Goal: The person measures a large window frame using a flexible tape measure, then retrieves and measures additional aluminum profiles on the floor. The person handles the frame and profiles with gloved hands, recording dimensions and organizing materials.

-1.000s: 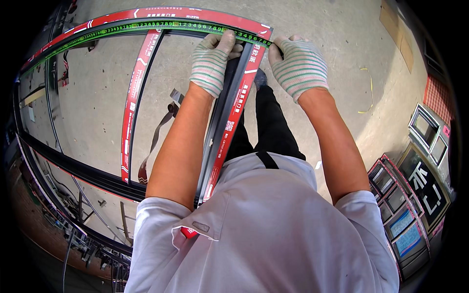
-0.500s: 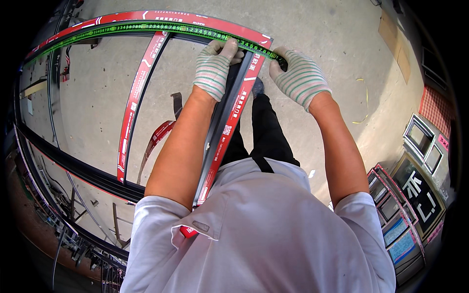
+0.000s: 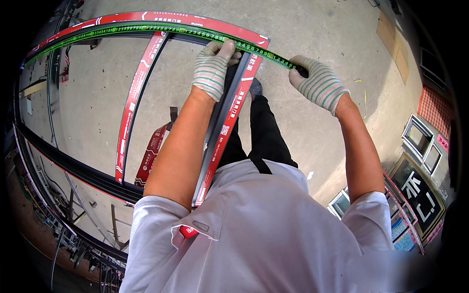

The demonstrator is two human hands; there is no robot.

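Head view, looking down over the person's white shirt [image 3: 273, 234] to a concrete floor [image 3: 312, 122]. A dark metal frame [image 3: 146, 97] wrapped in red film fills the left and upper centre of the frame, its top rail arching along the upper edge. A green tape [image 3: 146, 30] runs along that rail from the far upper left and extends past the frame's corner toward the upper right.

Left hand [image 3: 213, 68], in a striped knit glove, sits at upper centre; its fingers are curled over the upright bar [image 3: 229, 117] at the frame's corner, with the thumb pressing the tape down onto the rail. Its grip is closed around the bar.

Right hand [image 3: 320, 83], also gloved, lies at upper right, well beyond the corner. Its grip is closed in a fist around a dark tape case, from which the tape issues leftward; the case itself is mostly hidden by the fingers.

A loose red strip [image 3: 151, 154] lies on the floor at centre left. Small window units [image 3: 420, 141] stand at the right edge.
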